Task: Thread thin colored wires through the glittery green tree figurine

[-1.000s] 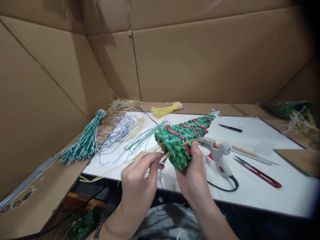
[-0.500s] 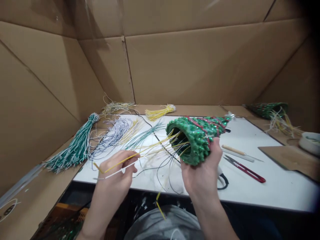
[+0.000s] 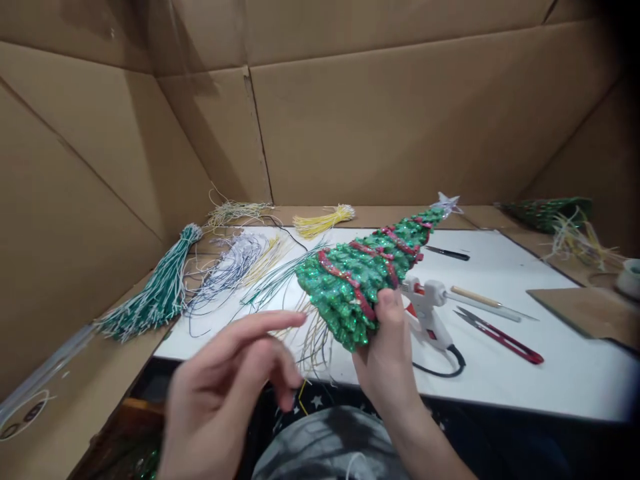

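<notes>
My right hand [image 3: 387, 353] grips the wide base of a green glittery cone-shaped Christmas tree [image 3: 363, 273] wound with a red garland and topped by a silver star [image 3: 447, 202]. The tree is tilted, tip up and to the right. Thin yellow, white and dark wires [image 3: 313, 337] hang from its base. My left hand [image 3: 235, 380] hovers low at the left of the tree, fingers spread and slightly blurred, holding nothing, its index finger pointing toward the wires.
On the white board [image 3: 525, 373] lie a white glue gun [image 3: 430, 310], red snips [image 3: 505, 330], a wooden-handled tool [image 3: 487, 300] and a black tool [image 3: 447, 252]. Wire bundles, green [image 3: 155, 297], grey [image 3: 225, 270] and yellow [image 3: 323, 220], lie left. Cardboard walls surround; another tree [image 3: 545, 213] lies far right.
My left hand let go of the yellow and white wires and opened. My right hand turned the tree from base-facing-me to its side, tip raised, uncovering the glue gun.
</notes>
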The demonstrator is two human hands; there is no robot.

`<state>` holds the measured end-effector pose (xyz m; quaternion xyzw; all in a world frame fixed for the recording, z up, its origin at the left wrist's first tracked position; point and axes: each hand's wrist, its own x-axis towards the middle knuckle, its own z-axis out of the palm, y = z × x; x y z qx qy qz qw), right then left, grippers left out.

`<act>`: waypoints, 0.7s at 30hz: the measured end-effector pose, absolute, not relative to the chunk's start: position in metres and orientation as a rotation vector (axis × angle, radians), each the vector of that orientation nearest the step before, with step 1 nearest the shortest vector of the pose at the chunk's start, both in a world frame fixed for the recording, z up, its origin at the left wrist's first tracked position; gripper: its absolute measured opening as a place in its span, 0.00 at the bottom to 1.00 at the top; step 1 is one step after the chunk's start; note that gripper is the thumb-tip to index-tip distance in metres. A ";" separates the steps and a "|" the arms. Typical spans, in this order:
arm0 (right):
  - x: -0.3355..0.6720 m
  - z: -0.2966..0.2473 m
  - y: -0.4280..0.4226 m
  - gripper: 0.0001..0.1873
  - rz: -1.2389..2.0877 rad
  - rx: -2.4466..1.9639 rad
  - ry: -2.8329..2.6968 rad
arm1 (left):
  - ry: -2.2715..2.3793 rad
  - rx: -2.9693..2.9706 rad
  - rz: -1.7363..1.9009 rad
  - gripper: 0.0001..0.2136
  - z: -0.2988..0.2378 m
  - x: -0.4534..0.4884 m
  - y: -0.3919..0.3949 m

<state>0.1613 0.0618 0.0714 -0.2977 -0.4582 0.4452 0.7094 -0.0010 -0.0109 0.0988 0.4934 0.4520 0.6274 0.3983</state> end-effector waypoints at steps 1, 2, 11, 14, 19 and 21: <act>0.161 0.070 0.061 0.27 0.962 -0.685 -1.062 | 1.091 1.236 1.491 0.12 0.099 0.010 -0.010; 0.160 0.068 0.060 0.26 0.932 -0.702 -1.106 | 1.041 1.183 1.473 0.12 0.100 0.019 -0.007; 0.146 0.060 0.065 0.21 0.868 -0.658 -1.287 | 0.822 0.703 1.509 0.06 0.100 0.044 0.013; 0.145 0.055 0.072 0.19 0.866 -0.660 -1.302 | 0.809 0.735 1.530 0.08 0.094 0.045 0.019; 0.153 0.059 0.083 0.22 0.881 -0.651 -1.427 | 0.760 0.796 1.520 0.12 0.085 0.046 0.034; 0.157 0.063 0.085 0.27 0.910 -0.651 -1.493 | 0.750 0.765 1.557 0.14 0.082 0.048 0.037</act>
